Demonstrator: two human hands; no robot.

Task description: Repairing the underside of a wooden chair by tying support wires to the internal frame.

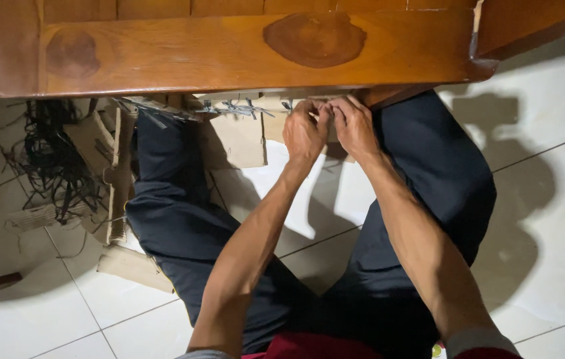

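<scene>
Both forearms reach away from camera over dark trousers (183, 219), person seated on white tiled floor (548, 252). Left hand (304, 133) and right hand (354, 126) meet at near underside edge of wooden desk (229, 53), fingers pinched together on something small; what exactly, cannot tell. Cardboard pieces (239, 139) and metal staples (242, 108) hang along that edge, left of hands. Tangle of dark strips (53, 159) lies far left on floor.
</scene>
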